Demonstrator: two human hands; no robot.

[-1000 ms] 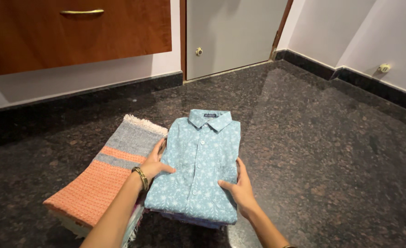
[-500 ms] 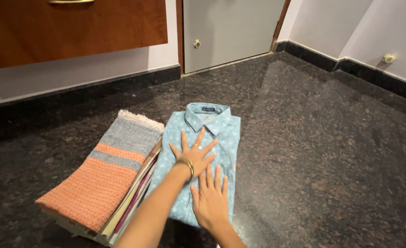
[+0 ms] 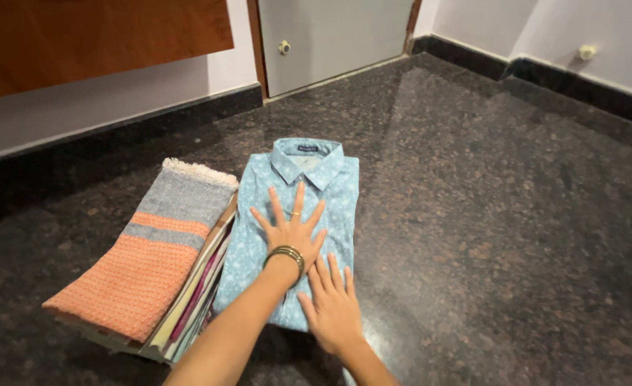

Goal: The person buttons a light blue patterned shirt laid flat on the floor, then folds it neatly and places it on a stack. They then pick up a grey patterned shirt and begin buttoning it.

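folded blue shirt [image 3: 294,214] lies under flat open left hand [image 3: 291,230] and right hand [image 3: 334,309], nothing gripped.

Folded collared cotton shirt [image 3: 298,214]: light blue, small white sprig print. Woven towel [image 3: 148,246], left of the shirt: salmon-orange with grey-blue bands, white fringe. Polished stone floor [image 3: 502,236] under the shirt: black-brown speckled granite. Bangles [image 3: 287,254] over the shirt: gold.

Both hands lie flat, fingers spread: left [image 3: 291,230] ahead, right [image 3: 334,311] behind.
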